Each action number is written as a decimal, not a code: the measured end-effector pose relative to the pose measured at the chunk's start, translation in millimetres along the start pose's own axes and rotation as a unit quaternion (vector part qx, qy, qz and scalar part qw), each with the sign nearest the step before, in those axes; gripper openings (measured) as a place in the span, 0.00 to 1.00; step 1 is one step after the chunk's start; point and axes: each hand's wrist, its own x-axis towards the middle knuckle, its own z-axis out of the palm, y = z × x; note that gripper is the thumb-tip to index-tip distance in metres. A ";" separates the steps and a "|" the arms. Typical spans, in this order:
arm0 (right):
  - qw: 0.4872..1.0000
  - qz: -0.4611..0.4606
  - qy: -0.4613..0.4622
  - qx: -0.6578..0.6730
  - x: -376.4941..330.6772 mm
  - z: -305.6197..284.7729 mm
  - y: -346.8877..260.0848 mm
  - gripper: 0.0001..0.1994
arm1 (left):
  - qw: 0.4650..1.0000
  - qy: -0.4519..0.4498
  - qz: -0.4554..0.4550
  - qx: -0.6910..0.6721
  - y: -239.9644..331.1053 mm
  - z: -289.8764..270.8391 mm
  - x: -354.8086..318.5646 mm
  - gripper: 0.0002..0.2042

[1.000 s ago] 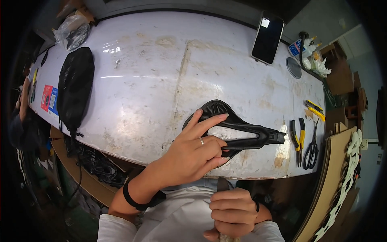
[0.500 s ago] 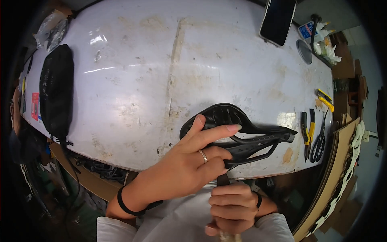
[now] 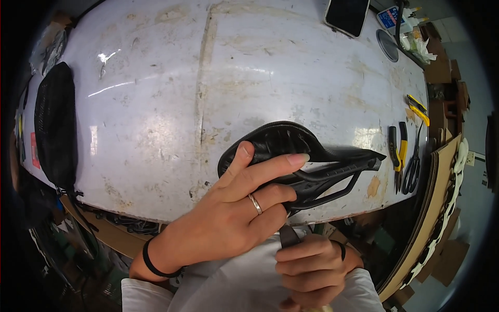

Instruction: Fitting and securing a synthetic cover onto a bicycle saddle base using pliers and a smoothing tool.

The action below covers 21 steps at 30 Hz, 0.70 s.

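Observation:
A black bicycle saddle (image 3: 291,143) lies tilted at the near edge of the white worktable (image 3: 208,78), its rails (image 3: 332,179) facing me. My left hand (image 3: 239,208), with a ring and a black wristband, grips the saddle's wide rear and rails. Below the table edge, close to my body, my right hand (image 3: 312,262) is closed around the handle of a tool (image 3: 289,236) whose dark shaft points up toward the saddle's underside. The tool's tip is hidden behind my left hand.
A black mesh pouch (image 3: 54,125) lies at the table's left end. A phone (image 3: 347,15) rests at the far edge. Pliers (image 3: 397,153), scissors (image 3: 414,164) and a yellow cutter (image 3: 417,108) lie at the right end. Cardboard (image 3: 436,208) stands to the right.
The view has closed in on the saddle. My left hand has curled tighter around its rear, and my right hand with the tool has risen toward the saddle's underside.

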 end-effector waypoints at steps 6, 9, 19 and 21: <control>0.992 -0.028 -0.034 -0.117 -3.5 1.7 8.3 0.17 | 1.000 0.022 0.015 0.011 -3.3 7.2 -2.8 0.07; 0.996 0.015 0.085 0.022 -9.6 -3.6 12.0 0.16 | 0.999 0.029 0.022 0.012 -0.9 6.9 -3.1 0.07; 0.996 -0.003 -0.081 -0.041 10.6 -18.8 -0.7 0.17 | 1.000 0.012 0.003 0.028 0.6 3.3 2.2 0.07; 0.992 -0.015 -0.096 -0.086 7.7 -13.1 2.3 0.17 | 0.999 0.021 0.011 0.030 -1.0 5.4 0.8 0.07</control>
